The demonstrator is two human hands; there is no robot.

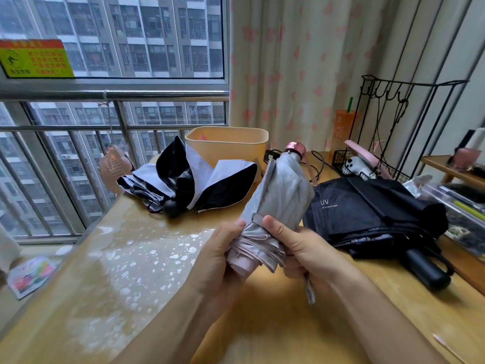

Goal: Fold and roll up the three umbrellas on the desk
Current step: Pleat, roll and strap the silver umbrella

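Bare desk [147, 285] near left; umbrellas (two) [372, 214] crowd far side.

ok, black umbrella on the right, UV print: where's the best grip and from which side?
Probably the black cylindrical handle of the black UV umbrella, which sticks out bare toward the near desk edge. It is rigid and round, while the canopy is loose folds. Come from above on the near right with the right hand; both hands currently hold the silver umbrella.

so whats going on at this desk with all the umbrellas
A person is holding a silver umbrella above the desk, the left hand and right hand gripping its lower end, folds partly gathered. A black and white umbrella and a black umbrella lie loose on the desk, not rolled up yet.
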